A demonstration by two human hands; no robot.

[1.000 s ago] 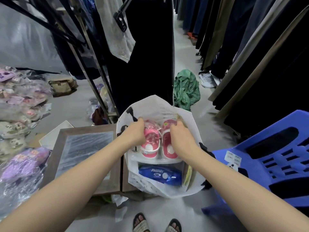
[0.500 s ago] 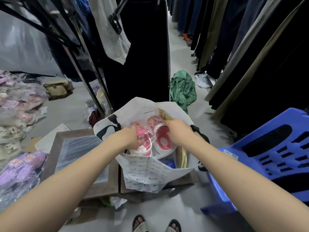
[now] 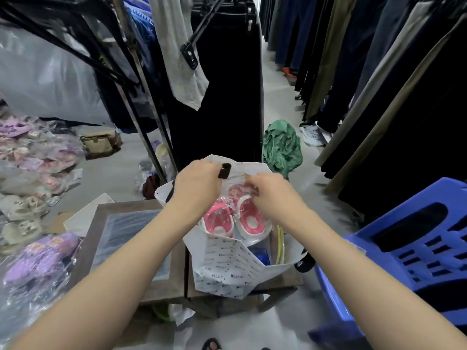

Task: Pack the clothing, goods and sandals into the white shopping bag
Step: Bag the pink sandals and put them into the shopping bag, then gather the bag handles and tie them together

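Note:
The white shopping bag with small printed logos stands open on a low wooden table. Inside it lie pink and white sandals in clear plastic, with a blue package and a yellow edge beside them lower down. My left hand is closed on the bag's far rim at its black handle. My right hand pinches the bag's far rim just above the sandals.
A framed glass panel lies on the table's left part. A blue plastic chair stands close on the right. Bagged purple and pink goods pile on the left floor. Hanging dark trousers and a green cloth lie beyond.
Both hands left the sandals, which now rest in the bag, and rose to the bag's far rim. The bag's near side has folded up and hides most of the blue package.

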